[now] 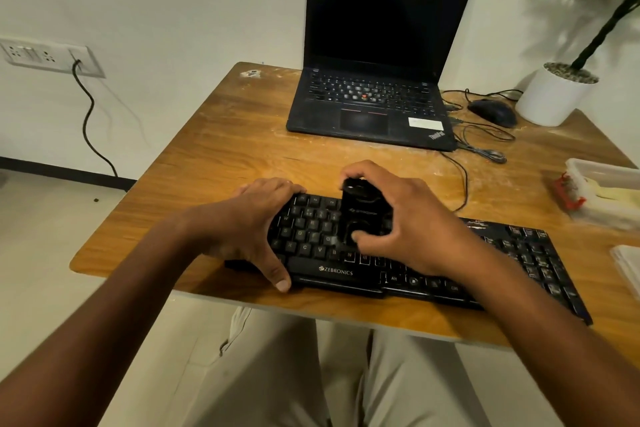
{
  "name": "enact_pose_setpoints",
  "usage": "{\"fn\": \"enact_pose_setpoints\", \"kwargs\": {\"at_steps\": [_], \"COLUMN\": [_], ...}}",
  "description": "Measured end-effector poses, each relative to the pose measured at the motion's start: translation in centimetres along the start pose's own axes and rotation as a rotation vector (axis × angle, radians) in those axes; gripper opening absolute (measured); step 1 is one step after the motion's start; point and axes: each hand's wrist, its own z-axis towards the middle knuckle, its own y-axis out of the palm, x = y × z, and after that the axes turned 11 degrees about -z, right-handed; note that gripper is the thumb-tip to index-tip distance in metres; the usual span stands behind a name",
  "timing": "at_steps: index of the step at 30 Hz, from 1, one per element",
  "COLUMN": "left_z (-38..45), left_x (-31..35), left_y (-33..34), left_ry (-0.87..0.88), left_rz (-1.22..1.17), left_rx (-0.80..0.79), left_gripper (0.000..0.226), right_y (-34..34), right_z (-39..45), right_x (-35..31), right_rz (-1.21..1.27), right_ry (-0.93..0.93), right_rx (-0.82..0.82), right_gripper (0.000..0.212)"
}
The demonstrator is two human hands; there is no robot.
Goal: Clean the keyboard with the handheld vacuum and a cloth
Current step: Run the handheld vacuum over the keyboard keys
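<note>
While our right hand [408, 218] gripped the black handheld vacuum [363, 215] upright on the keyboard [519, 253] keys, our left hand [256, 222] clasped the keyboard's left end. It lay along the worktop [225, 149] near edge; a laptop [377, 55] stood behind.

Black wired keyboard [433, 270] lies along near edge of worn wooden table [221, 149]. Small black handheld vacuum [363, 215] stands on its left-centre keys, right hand [398, 218] around it; left hand [256, 225] grips keyboard's left end. Open black laptop [374, 80] sits far centre; black mouse [493, 112] and white plant pot [550, 94] far right.
</note>
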Motion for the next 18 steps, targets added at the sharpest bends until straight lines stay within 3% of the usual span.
{"fn": "enact_pose_setpoints", "kwargs": {"at_steps": [5,11,18], "left_z": [0.0,-0.1,0.0], "left_x": [0.1,0.3,0.2], "left_y": [0.0,-0.1,0.0], "left_ry": [-0.014,-0.008,-0.012], "left_rz": [0.0,0.007,0.006], "left_rx": [-0.006,0.004,0.0], "left_gripper": [0.14,0.136,0.139], "right_y": [-3.2,0.0,-2.2], "right_z": [0.1,1.7,-1.0], "right_x": [0.2,-1.9,0.5], "right_rz": [-0.227,0.107,-0.054], "right_ry": [0.033,-0.054,0.071], "right_rx": [-0.073,0.047,-0.085], "right_gripper": [0.068,0.062,0.068]}}
